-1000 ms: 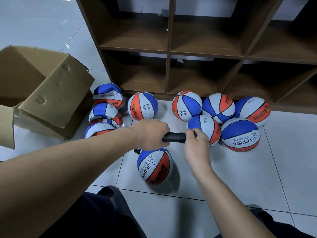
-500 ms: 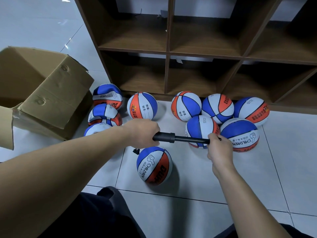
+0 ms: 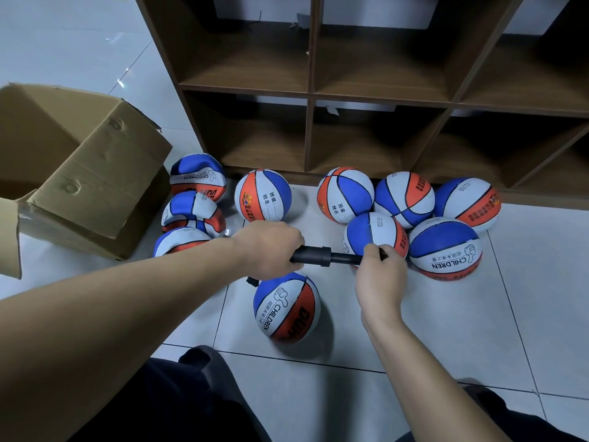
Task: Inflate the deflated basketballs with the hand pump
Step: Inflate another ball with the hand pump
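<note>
Pale floor tiles run up to a dark wooden cubby shelf, and small blue, white and orange basketballs are scattered along its foot. Nearest the person sits the one being filled, the blue, white and orange CHILDREN basketball, directly below the black hand pump. That pump lies level, its long axis running left to right. The left hand is clenched round the barrel end; the right hand grips the handle, rod only partly drawn out. Judging by that, the stroke turns on the right hand travelling along the axis. Left of the pump, flattened basketballs wait beside a brown cardboard box.
</note>
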